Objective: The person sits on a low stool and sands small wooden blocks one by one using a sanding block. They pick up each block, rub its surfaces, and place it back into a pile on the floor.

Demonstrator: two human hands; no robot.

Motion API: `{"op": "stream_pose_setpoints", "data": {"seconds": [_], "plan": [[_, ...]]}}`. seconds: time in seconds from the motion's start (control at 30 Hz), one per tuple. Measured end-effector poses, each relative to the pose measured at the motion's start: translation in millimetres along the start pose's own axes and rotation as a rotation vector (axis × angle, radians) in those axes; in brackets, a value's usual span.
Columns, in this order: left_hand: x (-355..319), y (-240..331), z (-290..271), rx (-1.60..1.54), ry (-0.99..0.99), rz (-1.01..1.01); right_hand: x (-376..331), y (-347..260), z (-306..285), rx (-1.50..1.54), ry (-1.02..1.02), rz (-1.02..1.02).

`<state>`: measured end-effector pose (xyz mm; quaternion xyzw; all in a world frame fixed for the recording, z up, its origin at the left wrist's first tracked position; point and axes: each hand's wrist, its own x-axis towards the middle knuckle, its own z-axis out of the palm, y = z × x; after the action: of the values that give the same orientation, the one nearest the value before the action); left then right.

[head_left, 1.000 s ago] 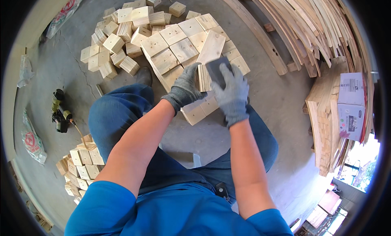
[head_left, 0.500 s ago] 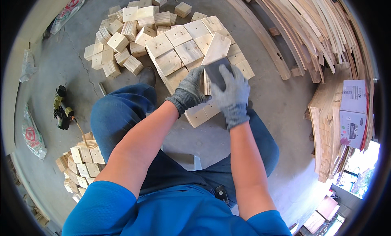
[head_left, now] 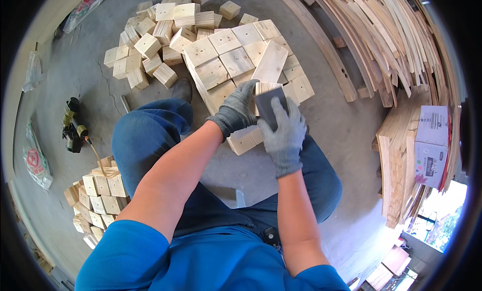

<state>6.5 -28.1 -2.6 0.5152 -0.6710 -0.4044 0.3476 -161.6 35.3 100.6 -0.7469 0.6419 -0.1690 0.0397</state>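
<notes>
My left hand (head_left: 235, 111), in a grey knitted work glove, grips a pale wooden block (head_left: 267, 87) from its left side. A dark grey sanding block (head_left: 269, 109), flat and rectangular, is in my right hand (head_left: 284, 133), also gloved, and lies against the wooden block. The striped end grain shows past the far edge of the sanding block; much of the wooden block is hidden. Just beyond my hands, a short flat wood piece (head_left: 271, 60) rests across close-set rows of wooden blocks (head_left: 212, 73) in front of me.
Loose wooden blocks (head_left: 147, 45) are heaped at the far left. Another stack of blocks (head_left: 102, 186) stands by my left knee. A black-and-tan power tool (head_left: 72, 125) with a hose lies at left. Long wood strips (head_left: 381, 35) and a cardboard box (head_left: 432, 140) are at right.
My right hand has drawn the sanding block slightly toward me, uncovering the wooden block's end grain. My left hand keeps its grip. The whole view has shifted slightly.
</notes>
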Motion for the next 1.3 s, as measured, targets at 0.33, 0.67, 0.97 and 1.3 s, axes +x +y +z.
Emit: {"op": "stream_pose_setpoints", "data": {"seconds": [0.33, 0.67, 0.97, 1.3], "plan": [[2, 5, 1, -0.019, -0.016, -0.030, 1, -4, -2, -0.017, 0.011, 0.008], [1, -3, 9, -0.029, 0.029, 0.051, 109, 5, 20, -0.023, -0.032, 0.065], [-1, -6, 6, -0.038, 0.040, 0.055, -19, -3, -3, 0.031, -0.013, 0.031], [-1, -3, 6, 0.001, 0.034, 0.006, 10, 1, 6, 0.020, 0.027, 0.006]]}}
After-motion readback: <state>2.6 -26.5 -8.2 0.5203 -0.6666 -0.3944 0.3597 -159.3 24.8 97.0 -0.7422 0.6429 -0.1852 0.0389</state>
